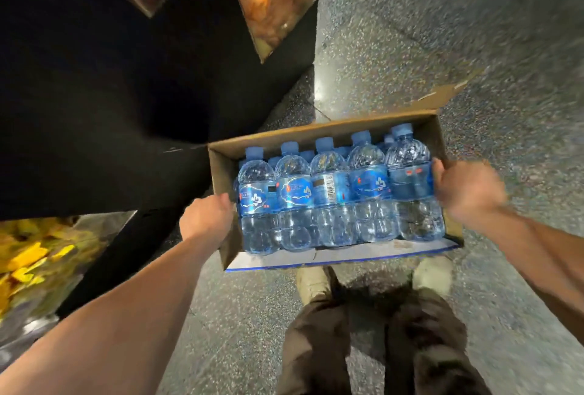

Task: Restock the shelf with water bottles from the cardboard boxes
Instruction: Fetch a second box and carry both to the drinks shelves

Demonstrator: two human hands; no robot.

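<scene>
Head view, left hand (207, 217) and right hand (467, 189) gripping ends of cardboard box (316, 131), water bottles (331, 192) packed inside

I can read no word or number here. The water bottles (328, 205) in the cardboard box (316, 131) carry blue labels (294, 194) with a white emblem and small red marks, but the lettering is blurred. One label shows a barcode (330, 187), and its digits are too small to make out.
</scene>
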